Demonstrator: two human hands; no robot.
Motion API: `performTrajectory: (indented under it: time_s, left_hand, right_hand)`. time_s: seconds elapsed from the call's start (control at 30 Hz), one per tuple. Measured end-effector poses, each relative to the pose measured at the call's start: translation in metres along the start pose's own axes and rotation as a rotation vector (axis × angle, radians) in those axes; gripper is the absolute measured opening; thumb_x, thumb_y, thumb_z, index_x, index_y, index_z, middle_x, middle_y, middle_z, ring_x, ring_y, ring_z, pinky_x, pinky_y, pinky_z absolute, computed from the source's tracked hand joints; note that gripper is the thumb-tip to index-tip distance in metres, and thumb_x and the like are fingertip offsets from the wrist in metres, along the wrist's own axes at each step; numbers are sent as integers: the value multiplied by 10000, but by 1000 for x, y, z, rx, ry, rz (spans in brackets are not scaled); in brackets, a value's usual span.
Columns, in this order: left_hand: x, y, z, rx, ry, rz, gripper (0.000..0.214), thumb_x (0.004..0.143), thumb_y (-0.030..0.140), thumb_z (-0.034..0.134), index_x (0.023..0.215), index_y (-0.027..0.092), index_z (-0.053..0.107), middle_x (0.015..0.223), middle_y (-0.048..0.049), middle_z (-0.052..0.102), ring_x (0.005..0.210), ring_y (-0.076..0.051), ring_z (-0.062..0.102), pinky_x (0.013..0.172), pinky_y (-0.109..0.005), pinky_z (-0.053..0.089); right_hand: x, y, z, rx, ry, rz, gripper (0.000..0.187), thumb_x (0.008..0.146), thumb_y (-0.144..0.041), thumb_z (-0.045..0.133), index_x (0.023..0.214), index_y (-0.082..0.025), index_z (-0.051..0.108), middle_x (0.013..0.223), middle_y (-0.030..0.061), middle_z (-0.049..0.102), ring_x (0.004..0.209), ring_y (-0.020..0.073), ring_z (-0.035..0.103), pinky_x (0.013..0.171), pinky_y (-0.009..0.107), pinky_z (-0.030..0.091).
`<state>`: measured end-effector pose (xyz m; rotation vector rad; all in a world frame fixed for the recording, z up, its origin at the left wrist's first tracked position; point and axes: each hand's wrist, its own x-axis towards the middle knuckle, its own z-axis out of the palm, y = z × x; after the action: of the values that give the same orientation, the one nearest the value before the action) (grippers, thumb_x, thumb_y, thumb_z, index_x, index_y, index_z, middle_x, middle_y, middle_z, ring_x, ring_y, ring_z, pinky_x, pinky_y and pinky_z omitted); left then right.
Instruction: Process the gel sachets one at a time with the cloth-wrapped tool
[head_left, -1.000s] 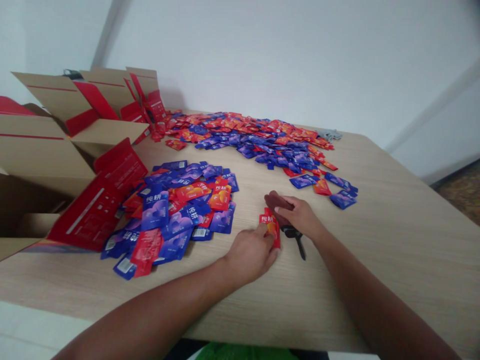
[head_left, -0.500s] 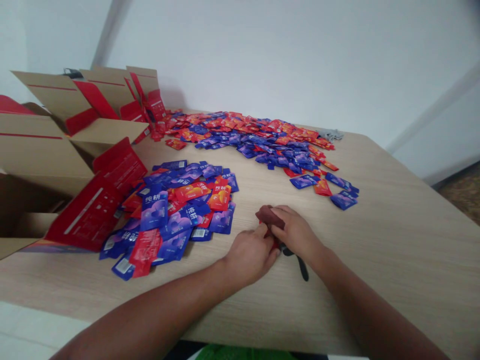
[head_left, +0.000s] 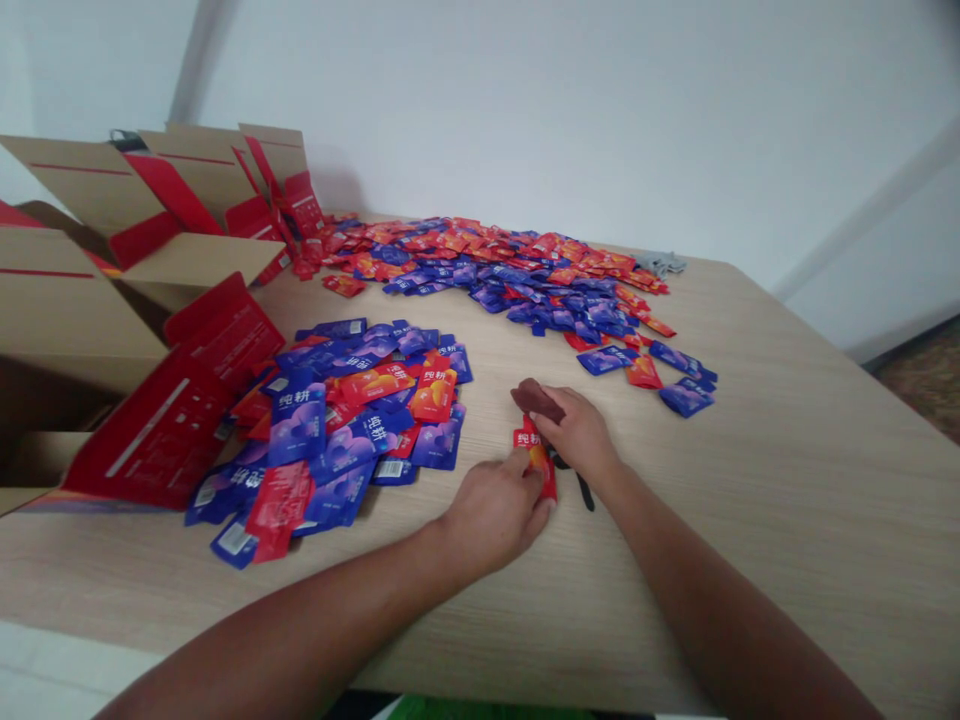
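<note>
My left hand (head_left: 495, 512) is closed in a pinch on a small red sachet (head_left: 538, 461) held upright just above the wooden table (head_left: 787, 500). My right hand (head_left: 576, 432) is wrapped round a tool with a dark maroon handle (head_left: 534, 399); its black end (head_left: 583, 491) pokes out below the hand. The two hands touch at the sachet. A near heap of blue and red sachets (head_left: 345, 420) lies just left of my left hand.
A long far heap of blue and red sachets (head_left: 517, 275) runs across the back of the table. Open cardboard boxes (head_left: 90, 270) with red flaps (head_left: 172, 420) stand at the left. A white wall rises behind. A grey thing (head_left: 664, 264) lies at the far edge.
Half a second ago my right hand covered the sachet; now it has drawn back a little and the sachet's red face shows again. The view has shifted slightly to the right.
</note>
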<state>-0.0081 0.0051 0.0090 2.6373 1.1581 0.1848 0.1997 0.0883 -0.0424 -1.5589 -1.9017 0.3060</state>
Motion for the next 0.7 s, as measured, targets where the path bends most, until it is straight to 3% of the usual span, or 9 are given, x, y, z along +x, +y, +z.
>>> performTrajectory:
  time_s: [0.23, 0.5, 0.7]
  left_hand:
    - [0, 0, -1, 4, 3, -1, 388, 1082, 479, 485, 1179, 211, 749, 1218, -118, 674, 939, -263, 717, 872, -428, 619]
    - [-2, 0, 0, -35, 32, -2, 372, 1076, 473, 505, 1143, 216, 766, 1205, -103, 678, 955, -248, 714, 882, -406, 619]
    - [-1, 1, 1, -37, 29, -14, 376, 1081, 448, 492, 1142, 201, 768, 1150, -111, 678, 924, -256, 714, 859, -428, 626]
  right_hand:
    - [-2, -2, -4, 17, -48, 35, 428, 902, -267, 736, 1329, -232, 726, 1254, 96, 744, 1143, 281, 684, 1049, 423, 518]
    - [-30, -44, -53, -79, -342, -48, 200, 915, -190, 683, 1098, -214, 761, 1113, 68, 713, 1032, 226, 653, 938, 334, 482]
    - [-38, -56, -48, -6, -346, -150, 437, 931, -120, 626, 1316, -285, 748, 1298, 73, 711, 1194, 251, 647, 1069, 392, 491]
